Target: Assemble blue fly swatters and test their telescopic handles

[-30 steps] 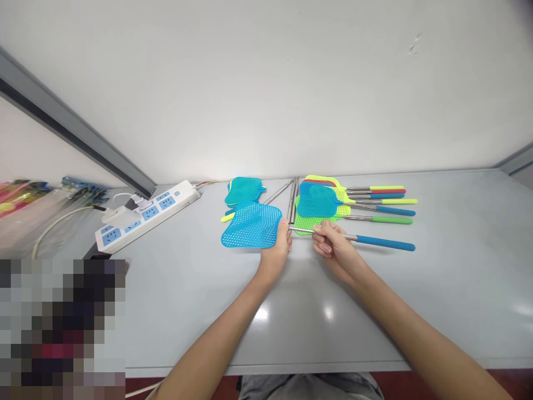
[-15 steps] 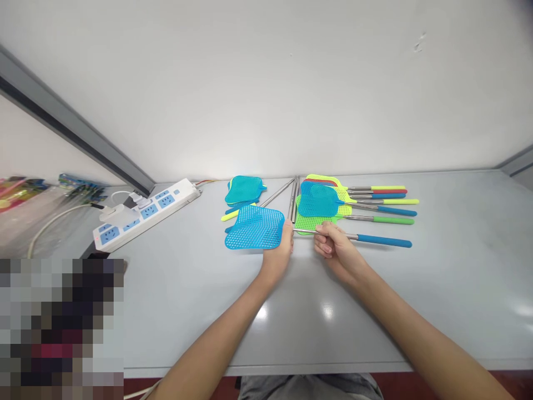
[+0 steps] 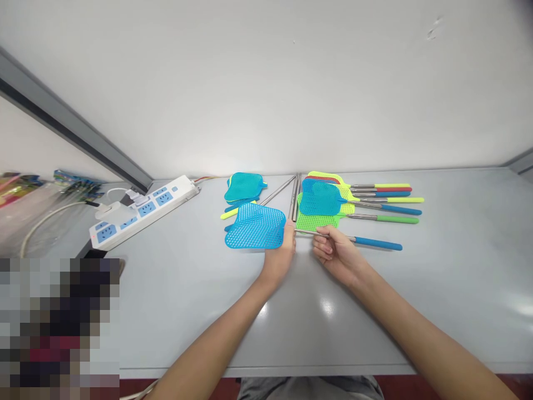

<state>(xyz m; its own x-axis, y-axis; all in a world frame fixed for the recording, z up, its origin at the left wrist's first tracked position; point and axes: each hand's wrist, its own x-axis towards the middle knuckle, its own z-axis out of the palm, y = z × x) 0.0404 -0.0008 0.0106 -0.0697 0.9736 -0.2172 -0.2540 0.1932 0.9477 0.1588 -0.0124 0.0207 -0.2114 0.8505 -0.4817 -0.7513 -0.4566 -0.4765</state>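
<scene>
A blue fly swatter (image 3: 256, 226) with a perforated head is held level above the table by both of my hands. My left hand (image 3: 282, 253) is closed around the neck where the head meets the metal rod. Farther along, my right hand (image 3: 335, 251) pinches the rod, and the blue grip (image 3: 378, 243) sticks out to its right. Behind my right hand lie several fly swatters, among them a green one (image 3: 316, 223) and a blue one (image 3: 320, 200), handles to the right. Behind the held head are loose blue swatter heads (image 3: 244, 188) and a yellow grip (image 3: 229, 214).
Metal rods (image 3: 293, 200) lie between the two groups. A white power strip (image 3: 144, 214) with plugs and cables is on the left. Plastic-wrapped packages (image 3: 41, 194) lie beyond it, past a grey frame post (image 3: 83, 122). A wall (image 3: 266, 89) closes the table's back.
The swatter's blue grip has shifted slightly left, closer to my right hand. Both hands keep their hold, and the view has shifted a little.
</scene>
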